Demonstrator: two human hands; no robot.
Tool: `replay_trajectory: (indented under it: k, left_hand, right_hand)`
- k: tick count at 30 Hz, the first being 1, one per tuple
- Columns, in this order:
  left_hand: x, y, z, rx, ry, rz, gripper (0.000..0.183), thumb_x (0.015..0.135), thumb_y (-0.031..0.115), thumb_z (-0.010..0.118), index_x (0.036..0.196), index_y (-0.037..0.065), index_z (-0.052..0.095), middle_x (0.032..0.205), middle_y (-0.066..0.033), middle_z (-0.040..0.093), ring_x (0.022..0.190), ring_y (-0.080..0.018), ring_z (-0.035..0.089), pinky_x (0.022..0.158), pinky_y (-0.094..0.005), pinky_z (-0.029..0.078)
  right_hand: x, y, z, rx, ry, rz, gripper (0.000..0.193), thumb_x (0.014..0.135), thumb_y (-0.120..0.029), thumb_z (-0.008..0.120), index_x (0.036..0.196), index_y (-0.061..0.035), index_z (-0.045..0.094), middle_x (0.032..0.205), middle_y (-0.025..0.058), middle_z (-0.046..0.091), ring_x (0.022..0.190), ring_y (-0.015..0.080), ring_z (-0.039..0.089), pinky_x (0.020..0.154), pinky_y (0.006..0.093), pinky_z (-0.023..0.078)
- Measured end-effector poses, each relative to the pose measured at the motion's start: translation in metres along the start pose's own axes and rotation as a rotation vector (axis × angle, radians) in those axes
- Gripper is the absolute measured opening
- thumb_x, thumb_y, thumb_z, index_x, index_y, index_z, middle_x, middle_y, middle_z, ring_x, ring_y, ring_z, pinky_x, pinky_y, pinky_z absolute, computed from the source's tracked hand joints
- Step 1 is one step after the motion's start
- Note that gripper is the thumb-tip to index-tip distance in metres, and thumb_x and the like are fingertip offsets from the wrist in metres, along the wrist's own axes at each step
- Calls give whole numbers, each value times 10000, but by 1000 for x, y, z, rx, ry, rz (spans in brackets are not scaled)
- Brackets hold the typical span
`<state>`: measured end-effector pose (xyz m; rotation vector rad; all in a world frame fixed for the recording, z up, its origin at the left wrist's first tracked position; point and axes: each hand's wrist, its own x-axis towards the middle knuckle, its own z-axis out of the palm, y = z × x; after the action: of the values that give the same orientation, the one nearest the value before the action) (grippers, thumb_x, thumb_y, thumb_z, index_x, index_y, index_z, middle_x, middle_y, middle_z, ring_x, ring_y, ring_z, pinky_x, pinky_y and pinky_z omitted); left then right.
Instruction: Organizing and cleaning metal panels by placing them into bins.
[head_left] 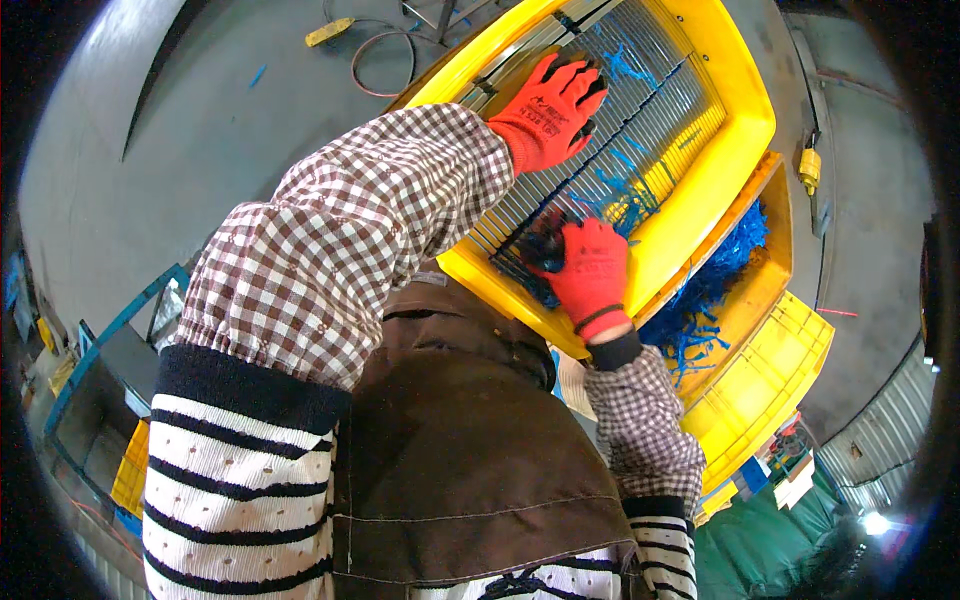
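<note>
A yellow tray-like frame [705, 215] holds a rack of thin parallel metal bars [610, 145], crossed by dark strips. My left hand [545, 118], in a red glove with black fingertips, lies over the bars with its fingers outstretched and apart. Nearer to me, my right hand [585, 262] wears a matching glove. Its fingers curl down at the near end of the bars; what they hold, if anything, is hidden. Blue shreds [625, 195] are caught on the bars between the hands and farther up. A brownish surface shows beside the left hand's fingers, partly covered.
Right of the frame, an orange-yellow bin [765, 285] contains tangled blue strips [705, 290]. A yellow crate [765, 375] stands nearer. At the far left lie a yellow handheld piece [330, 32] and a looped cable [385, 65]. A blue-rimmed cart [85, 375] is at left.
</note>
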<state>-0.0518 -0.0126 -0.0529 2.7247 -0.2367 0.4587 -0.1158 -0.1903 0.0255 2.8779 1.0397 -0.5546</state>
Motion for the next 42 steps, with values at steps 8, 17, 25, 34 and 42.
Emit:
replay_trajectory:
  k: [8,17,25,34,42]
  left_hand:
    - [3,3,2,5,-15,13,594,787,350,589,1294,79,440,1332,-156,412,1266,-311,345,1074,-525,183]
    - [0,-1,-2,17,-39,-8,594,789,358,588,1295,85,440,1346,-158,403,1271,-315,340,1075,-529,180]
    - [0,0,-1,11,-32,-13,589,785,349,595,1288,81,446,1343,-161,404,1270,-315,344,1073,-527,189]
    - [3,0,1,-2,-19,5,592,781,347,601,1284,76,446,1327,-162,413,1258,-312,353,1072,-522,194]
    - [2,0,5,-2,-15,17,594,787,354,595,1292,82,440,1333,-155,408,1273,-314,338,1076,-523,183]
  right_hand:
    - [17,-20,-11,95,97,-2,427,581,-453,753,821,-138,594,835,87,548,841,289,531,710,422,412]
    - [-13,7,-9,-44,-240,38,397,604,-431,749,860,-159,615,845,70,559,855,273,546,702,409,417]
    - [-10,7,9,-59,34,-53,357,569,-330,784,802,-153,580,832,73,549,821,296,540,686,415,405]
    - [18,-17,-5,-10,22,-8,412,578,-401,763,859,-144,607,856,84,563,846,275,545,708,403,420]
    - [-10,21,-6,-548,-356,-139,361,598,-353,770,829,-147,584,855,62,550,860,265,545,695,403,418]
